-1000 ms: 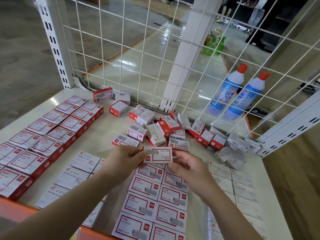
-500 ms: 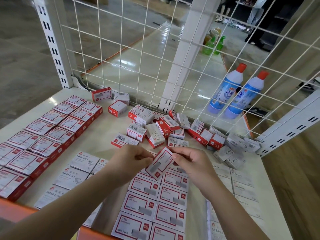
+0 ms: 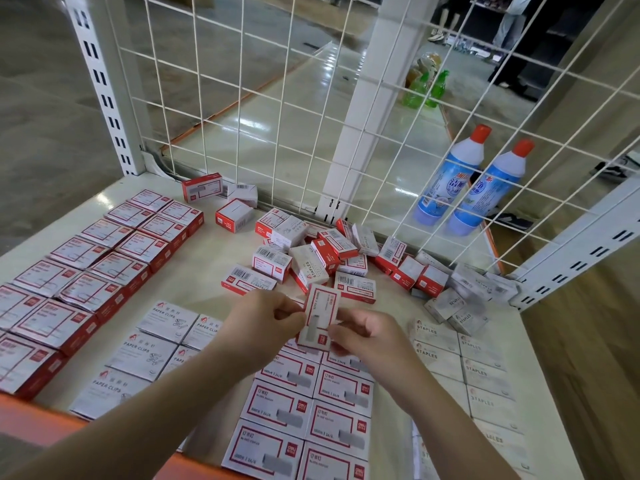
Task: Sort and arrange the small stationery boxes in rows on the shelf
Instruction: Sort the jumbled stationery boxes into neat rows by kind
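A small red-and-white staple box (image 3: 320,315) is held upright on its short end just above the far end of the middle rows of matching boxes (image 3: 304,414). My left hand (image 3: 266,318) pinches its left edge and my right hand (image 3: 367,336) pinches its right edge and lower corner. Behind it lies a jumbled pile of small red and grey boxes (image 3: 329,258) on the white shelf (image 3: 207,268). Sorted rows of large red boxes (image 3: 86,268), white paper-clip boxes (image 3: 149,351) and grey staples boxes (image 3: 481,368) flank the middle rows.
A white wire mesh (image 3: 277,98) closes the shelf's back and right side, with a white upright post (image 3: 360,109) behind it. Two blue bottles with red caps (image 3: 474,181) stand beyond the mesh. An orange rail (image 3: 34,420) runs along the near edge.
The box was held flat and lengthwise between both hands, then tilted, and now stands turned upright, lower and closer to the rows.
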`<act>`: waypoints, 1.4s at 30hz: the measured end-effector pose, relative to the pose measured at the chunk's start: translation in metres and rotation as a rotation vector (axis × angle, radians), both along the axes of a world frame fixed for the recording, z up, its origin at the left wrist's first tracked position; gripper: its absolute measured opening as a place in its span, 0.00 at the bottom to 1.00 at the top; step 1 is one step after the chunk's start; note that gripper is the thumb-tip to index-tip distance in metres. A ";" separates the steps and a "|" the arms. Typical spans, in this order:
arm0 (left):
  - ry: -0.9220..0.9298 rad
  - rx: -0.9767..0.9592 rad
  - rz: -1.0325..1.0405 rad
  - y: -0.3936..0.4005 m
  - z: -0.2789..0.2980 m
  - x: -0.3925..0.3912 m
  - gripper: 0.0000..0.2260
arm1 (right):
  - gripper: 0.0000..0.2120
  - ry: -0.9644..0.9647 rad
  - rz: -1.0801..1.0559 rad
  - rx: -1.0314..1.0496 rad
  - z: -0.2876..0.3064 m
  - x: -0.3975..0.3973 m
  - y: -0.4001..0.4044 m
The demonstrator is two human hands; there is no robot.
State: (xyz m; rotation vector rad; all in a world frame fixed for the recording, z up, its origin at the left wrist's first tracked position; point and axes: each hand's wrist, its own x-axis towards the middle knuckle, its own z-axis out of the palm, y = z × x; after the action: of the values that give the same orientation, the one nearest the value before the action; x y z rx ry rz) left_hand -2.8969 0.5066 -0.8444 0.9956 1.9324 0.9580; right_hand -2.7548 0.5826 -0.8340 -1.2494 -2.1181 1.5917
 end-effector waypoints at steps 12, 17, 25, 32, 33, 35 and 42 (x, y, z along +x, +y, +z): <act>-0.161 0.153 0.131 -0.006 0.001 -0.005 0.09 | 0.10 -0.078 0.068 -0.003 0.006 0.005 0.001; -0.152 0.087 0.100 -0.008 -0.001 -0.010 0.07 | 0.10 -0.050 0.021 0.004 0.007 0.007 0.004; -0.114 -0.025 0.056 -0.010 -0.014 0.003 0.13 | 0.14 0.007 -0.057 0.121 0.004 0.008 0.007; -0.165 -0.012 0.133 -0.010 -0.016 0.003 0.14 | 0.23 -0.059 0.003 0.198 -0.003 0.010 0.007; -0.182 -0.003 0.141 -0.011 -0.016 0.004 0.14 | 0.23 -0.059 -0.002 0.207 -0.004 0.011 0.007; -0.199 0.021 0.160 -0.011 -0.016 0.004 0.13 | 0.22 -0.049 -0.007 0.219 -0.006 0.012 0.007; -0.092 0.069 0.169 -0.012 -0.016 0.009 0.10 | 0.22 -0.035 -0.018 0.270 -0.004 0.012 0.006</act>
State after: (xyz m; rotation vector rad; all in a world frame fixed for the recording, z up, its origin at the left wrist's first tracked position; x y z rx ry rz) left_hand -2.8875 0.4944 -0.8606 0.8214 1.9406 1.1524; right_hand -2.7431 0.5889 -0.8383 -1.2087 -2.2447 1.2332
